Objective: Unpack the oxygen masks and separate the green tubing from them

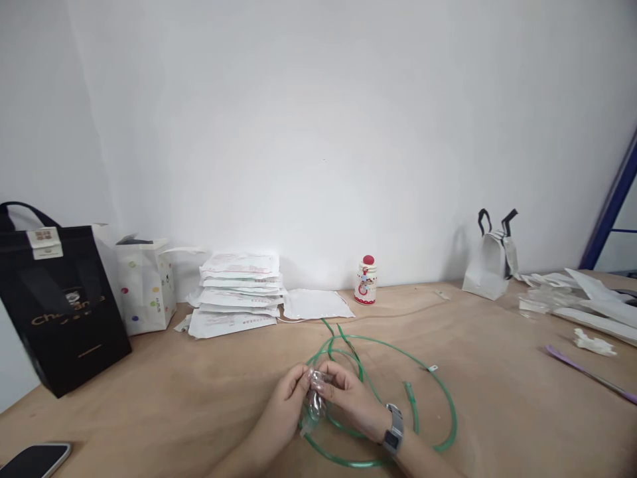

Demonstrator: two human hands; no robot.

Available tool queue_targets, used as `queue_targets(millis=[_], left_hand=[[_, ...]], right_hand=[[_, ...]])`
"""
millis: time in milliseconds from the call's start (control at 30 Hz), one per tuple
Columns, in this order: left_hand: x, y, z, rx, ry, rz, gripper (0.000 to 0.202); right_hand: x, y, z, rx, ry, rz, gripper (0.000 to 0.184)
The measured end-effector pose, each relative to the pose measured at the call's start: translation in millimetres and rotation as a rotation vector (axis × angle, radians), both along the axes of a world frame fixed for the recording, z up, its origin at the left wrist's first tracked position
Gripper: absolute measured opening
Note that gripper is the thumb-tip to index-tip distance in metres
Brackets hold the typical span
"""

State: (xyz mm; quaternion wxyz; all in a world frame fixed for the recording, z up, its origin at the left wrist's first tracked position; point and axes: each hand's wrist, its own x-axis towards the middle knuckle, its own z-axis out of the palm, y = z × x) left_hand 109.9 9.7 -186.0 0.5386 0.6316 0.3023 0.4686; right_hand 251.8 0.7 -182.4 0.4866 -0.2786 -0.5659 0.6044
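Observation:
My left hand (291,398) and my right hand (351,397) meet in front of me, fingers of both pinched on a shiny clear plastic piece (315,402). Its exact kind is hard to make out, since the fingers cover its top. Green clear tubing (454,415) lies in wide loops on the table around and beneath both hands. One loose tube end (409,392) points up to the right of my right hand, and a small white clip (432,368) sits on the outer loop. A grey watch (393,430) is on my right wrist.
Flat white packets (236,299) are stacked at the back, beside a white sheet (317,303) and a red-capped bottle (365,282). Bags, one black (74,318), stand left. A phone (37,459) lies front left. Wrappers (552,292) and purple-handled tool (587,372) lie right.

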Motion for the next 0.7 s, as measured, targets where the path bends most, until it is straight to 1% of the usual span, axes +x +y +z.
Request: queue_targets(millis=[67,133,333,433,533,633,700], left_hand=[[-4.2,1.6,2.3,0.038,0.065,-0.039,0.042],[-8.2,3.0,4.7,0.079,0.133,-0.076,0.039],[-13.9,1.2,12.2,0.184,0.299,-0.126,0.032],[-14.5,-0.9,16.4,0.232,0.367,-0.110,0.031],[-15.5,-1.5,19.0,0.317,0.450,-0.040,0.031],[-16.1,-0.7,19.6,0.401,0.545,0.022,0.030],[-15.5,-0.2,19.7,0.403,0.545,0.020,0.030]], right_hand=[[5.6,1.9,3.0,-0.029,-0.020,0.040,0.029],[10.1,3.7,4.2,-0.052,-0.051,0.049,0.028],[14.1,6.0,0.0,-0.104,-0.109,0.105,0.028],[13.2,5.5,-0.1,-0.113,-0.123,0.114,0.029],[12.2,3.9,3.1,-0.081,-0.162,0.115,0.027],[11.3,2.6,5.8,-0.027,-0.212,0.078,0.025],[10.4,2.6,5.1,-0.011,-0.202,0.055,0.024]])
